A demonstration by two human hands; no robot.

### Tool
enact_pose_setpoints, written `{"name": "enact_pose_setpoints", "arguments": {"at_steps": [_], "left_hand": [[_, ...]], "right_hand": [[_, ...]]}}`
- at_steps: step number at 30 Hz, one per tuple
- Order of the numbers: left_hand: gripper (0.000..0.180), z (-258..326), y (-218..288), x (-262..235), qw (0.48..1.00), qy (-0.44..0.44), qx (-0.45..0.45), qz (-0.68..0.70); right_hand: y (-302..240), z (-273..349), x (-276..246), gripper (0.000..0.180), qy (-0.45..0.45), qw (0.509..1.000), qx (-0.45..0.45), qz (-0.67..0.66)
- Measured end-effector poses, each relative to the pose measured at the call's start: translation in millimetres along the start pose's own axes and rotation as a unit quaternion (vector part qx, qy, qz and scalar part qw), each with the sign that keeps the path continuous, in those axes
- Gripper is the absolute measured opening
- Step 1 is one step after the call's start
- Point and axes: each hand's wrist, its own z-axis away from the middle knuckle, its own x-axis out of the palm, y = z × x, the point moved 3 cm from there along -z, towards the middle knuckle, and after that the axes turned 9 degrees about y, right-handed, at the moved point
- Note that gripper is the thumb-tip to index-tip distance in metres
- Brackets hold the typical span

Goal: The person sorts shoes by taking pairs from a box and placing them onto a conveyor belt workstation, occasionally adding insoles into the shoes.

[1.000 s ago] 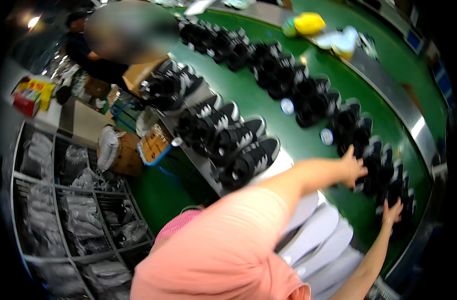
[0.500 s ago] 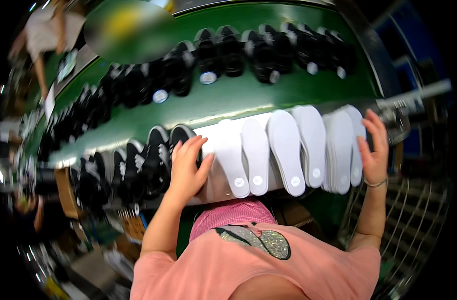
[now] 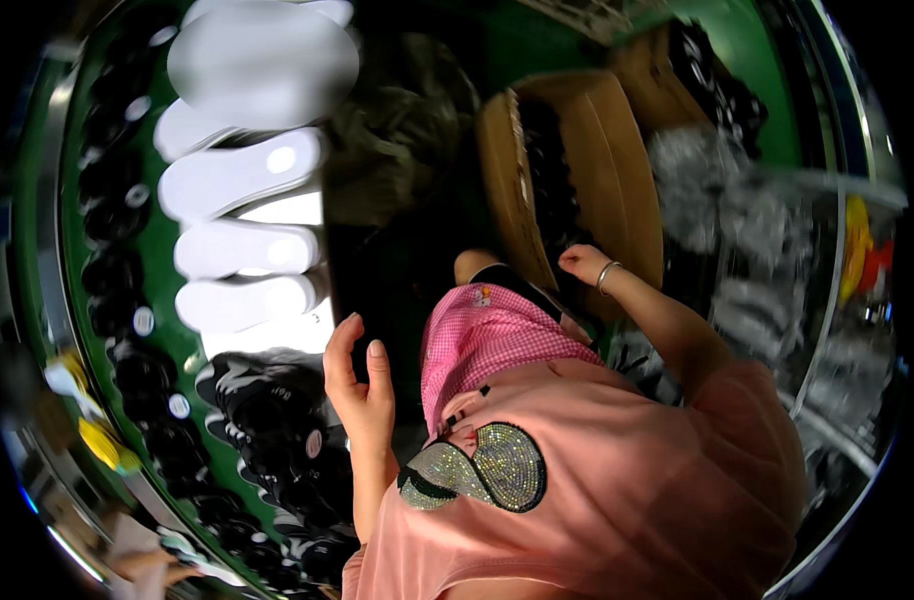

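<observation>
The left hand (image 3: 362, 395) is raised in front of the person's chest, palm turned inward, fingers loosely apart and slightly curled, holding nothing. It hangs just right of a cluster of black shoes (image 3: 267, 420) that lie on the green belt (image 3: 167, 330) curving along the left side of the view. Farther along that belt sits a row of white soles (image 3: 242, 235), lying side by side, each with a pale round mark near one end. More dark shoes line the belt's outer edge, too blurred to tell apart.

The right hand (image 3: 584, 265), a thin bracelet (image 3: 607, 275) on its wrist, reaches to the right and down into a tan cardboard box (image 3: 597, 170) that stands on the floor. Its fingers are curled together at the box's near end, touching dark shoes (image 3: 552, 190) inside; whether they are clamped on one cannot be told.

The person wears a pink shirt (image 3: 617, 480) with a sequin patch and a pink checked apron (image 3: 487, 335). A wire rack with grey bundles (image 3: 717, 200) stands on the far right, beyond the box.
</observation>
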Motion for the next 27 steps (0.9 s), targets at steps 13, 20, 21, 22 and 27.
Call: {"name": "enact_pose_setpoints", "arguments": {"at_steps": [13, 20, 21, 22, 27], "left_hand": [[0.026, 4, 13, 217, 0.928, -0.351, -0.010, -0.127], [0.024, -16, 3, 365, 0.883, -0.442, -0.002, -0.159], [0.024, -24, -4, 388, 0.886, -0.442, -0.006, -0.143], [0.025, -34, -6, 416, 0.881, -0.458, -0.035, -0.115], [0.035, -111, -81, 577, 0.834, -0.505, -0.009, -0.224]], "right_hand": [[203, 50, 99, 0.029, 0.037, 0.914, 0.333, -0.229], [270, -28, 176, 0.028, 0.022, 0.911, 0.283, -0.300], [271, -40, 177, 0.028, 0.006, 0.928, 0.269, -0.258], [271, -50, 176, 0.028, -0.008, 0.943, 0.255, -0.215], [274, -99, 260, 0.037, -0.046, 0.833, 0.367, -0.412]]}}
